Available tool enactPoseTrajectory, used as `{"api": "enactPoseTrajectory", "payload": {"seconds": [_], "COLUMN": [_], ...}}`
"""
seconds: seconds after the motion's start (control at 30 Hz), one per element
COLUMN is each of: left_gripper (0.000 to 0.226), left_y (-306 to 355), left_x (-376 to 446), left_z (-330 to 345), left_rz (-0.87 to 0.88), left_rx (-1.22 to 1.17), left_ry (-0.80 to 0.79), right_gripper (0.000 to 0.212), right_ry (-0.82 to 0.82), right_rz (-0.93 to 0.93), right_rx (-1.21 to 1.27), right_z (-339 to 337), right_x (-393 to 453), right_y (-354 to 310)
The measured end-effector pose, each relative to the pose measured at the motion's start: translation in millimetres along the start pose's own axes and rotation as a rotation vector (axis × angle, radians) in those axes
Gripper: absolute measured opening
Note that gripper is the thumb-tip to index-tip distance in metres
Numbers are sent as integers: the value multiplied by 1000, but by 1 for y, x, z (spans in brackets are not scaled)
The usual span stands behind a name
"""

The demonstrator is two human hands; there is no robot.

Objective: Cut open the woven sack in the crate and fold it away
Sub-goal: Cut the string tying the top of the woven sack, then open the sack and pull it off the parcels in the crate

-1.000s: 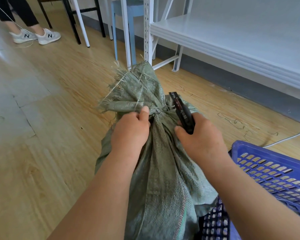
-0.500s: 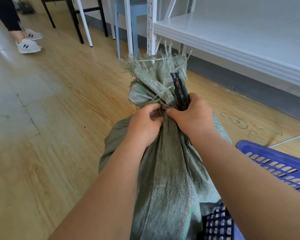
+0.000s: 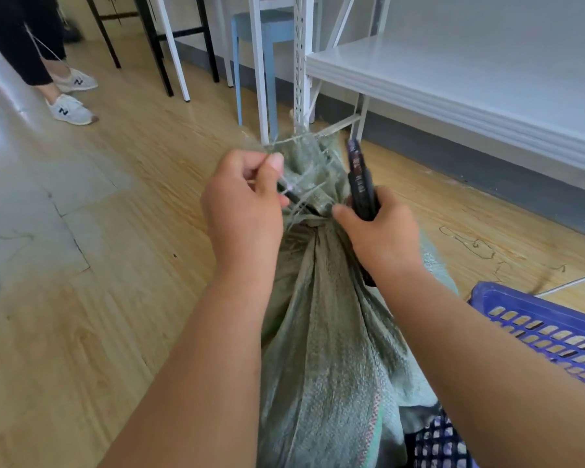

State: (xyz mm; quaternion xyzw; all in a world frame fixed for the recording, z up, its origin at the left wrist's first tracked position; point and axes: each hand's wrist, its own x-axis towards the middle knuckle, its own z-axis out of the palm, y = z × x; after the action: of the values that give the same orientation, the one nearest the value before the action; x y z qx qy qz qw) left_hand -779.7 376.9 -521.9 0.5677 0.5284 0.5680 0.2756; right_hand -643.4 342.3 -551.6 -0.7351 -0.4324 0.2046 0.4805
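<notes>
Half a second on, our left hand (image 3: 242,206) has slipped off the sack's throat and drawn sideways, and our right hand (image 3: 380,236) has parted from it. The woven sack (image 3: 328,332) stands upright, its base in the blue crate (image 3: 541,319), long axis rising to the tied neck (image 3: 313,217) between our hands, the left nearer. Left fingers (image 3: 271,163) pinch a pale loose strand (image 3: 294,189) running from the knot; right fingers are wrapped around a black cutter (image 3: 360,179), tip up, just beside the neck. We judge the cut belongs at that taut strand
</notes>
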Motion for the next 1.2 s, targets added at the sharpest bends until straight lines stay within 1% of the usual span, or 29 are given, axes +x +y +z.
{"api": "enactPoseTrajectory", "payload": {"seconds": [0.07, 0.1, 0.17, 0.2, 0.27, 0.37, 0.43, 0.53, 0.6, 0.67, 0.7, 0.77, 0.83, 0.9, 1.07, 1.13, 1.2], "left_gripper": [14, 13, 12, 12, 13, 11, 13, 26, 24, 20, 19, 12, 11, 15, 21, 19, 12], "left_y": [3, 6, 15, 20, 34, 56, 75, 104, 125, 146, 156, 174, 190, 201, 221, 228, 233], "left_x": [-4, -5, -11, -16, -25, -37, -44, -56, -67, -80, -87, -98, -110, -121, -149, -156, -163], "left_z": [5, 7, 14, 19, 34, 70, 98, 138, 165, 193, 207, 234, 259, 283, 332, 346, 356], "left_rz": [-111, -172, -222, -232, -258, -297, -283, -220, -170, -134, -80, 81, 151, 109, -123, -178, -204], "left_rx": [-117, -203, -295, -322, -384, -427, -427, -307, -184, -104, -36, 167, 300, 298, 91, 93, 123], "left_ry": [-87, -126, -176, -194, -251, -364, -455, -628, -752, -855, -886, -943, -989, -1004, -954, -973, -1010], "right_gripper": [12, 10, 11, 14, 15, 10, 8, 9, 14, 15, 15, 13, 11, 11, 26, 26, 22], "right_ry": [51, 35, -62, -99, -115, -51, 22, 171, 271, 326, 342, 373, 392, 373, 279, 250, 235], "right_rz": [-8, -3, 29, 46, 60, 79, 89, 126, 168, 198, 213, 252, 288, 295, 307, 321, 322], "right_rx": [235, 346, 507, 535, 547, 556, 572, 633, 677, 704, 715, 756, 796, 821, 836, 841, 851], "right_z": [-3, -8, -23, -33, -55, -89, -118, -167, -200, -233, -248, -278, -307, -332, -372, -384, -396], "right_x": [-6, -10, -15, -16, -13, -1, 9, 23, 33, 42, 46, 54, 63, 69, 75, 78, 83], "right_y": [-7, -11, -17, -19, -19, -8, 2, 18, 28, 38, 43, 55, 68, 81, 110, 117, 124]}}
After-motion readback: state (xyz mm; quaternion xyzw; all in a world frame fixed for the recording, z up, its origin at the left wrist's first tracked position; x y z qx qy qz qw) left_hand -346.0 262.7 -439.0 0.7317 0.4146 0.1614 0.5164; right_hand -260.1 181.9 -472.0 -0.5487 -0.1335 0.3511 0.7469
